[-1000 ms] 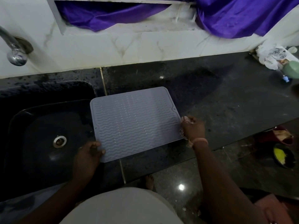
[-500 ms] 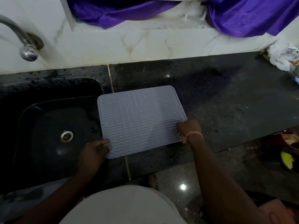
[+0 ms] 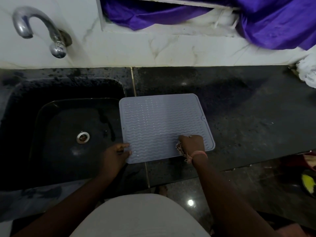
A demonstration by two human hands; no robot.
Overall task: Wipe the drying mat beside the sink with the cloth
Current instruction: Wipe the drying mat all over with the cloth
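Observation:
A grey ribbed drying mat (image 3: 160,122) lies flat on the black counter, just right of the sink. My right hand (image 3: 192,144) rests on the mat's near right part, fingers curled round a small bunched cloth (image 3: 179,148) that peeks out beneath it. My left hand (image 3: 116,155) pinches the mat's near left corner, thumb on top.
The black sink (image 3: 68,134) with its drain lies to the left, a steel tap (image 3: 42,29) above it. Purple fabric (image 3: 265,19) hangs over the white marble wall. A white bundle (image 3: 307,72) sits at the counter's far right. The counter's front edge (image 3: 256,161) runs close below the mat.
My right hand with the cloth has slid left from the mat's right edge onto its surface. My left hand stays at the near left corner.

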